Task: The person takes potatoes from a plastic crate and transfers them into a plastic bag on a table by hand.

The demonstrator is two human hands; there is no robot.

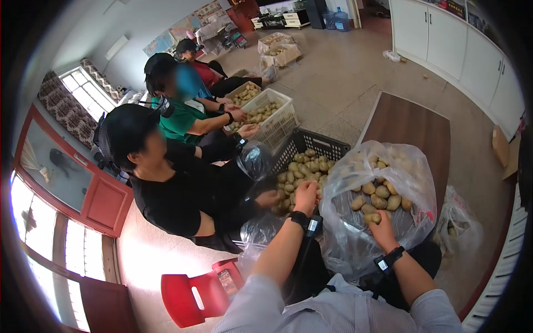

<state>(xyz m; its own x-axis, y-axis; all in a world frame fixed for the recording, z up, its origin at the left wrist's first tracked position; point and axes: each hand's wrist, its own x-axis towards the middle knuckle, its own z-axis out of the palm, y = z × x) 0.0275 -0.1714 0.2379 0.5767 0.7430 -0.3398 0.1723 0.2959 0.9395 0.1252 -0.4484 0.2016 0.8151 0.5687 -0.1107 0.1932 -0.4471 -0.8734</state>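
My right hand (382, 230) is closed around a potato (372, 218) inside the mouth of a clear plastic bag (341, 233). Several more potatoes (381, 192) lie in that bag beside the hand. My left hand (306, 197) is over the right edge of a black crate (338, 146), which holds many potatoes (302, 169). Its fingers are bent and point down toward the crate; whatever they hold, if anything, is hidden. Both wrists carry black bands with small devices.
A person in black (177, 194) sits at the left, one hand at the black crate. Beyond are two more people, a white crate (277, 122) of potatoes, and cardboard boxes. A brown table (411, 125) stands behind the bag, a red stool (194, 294) lower left.
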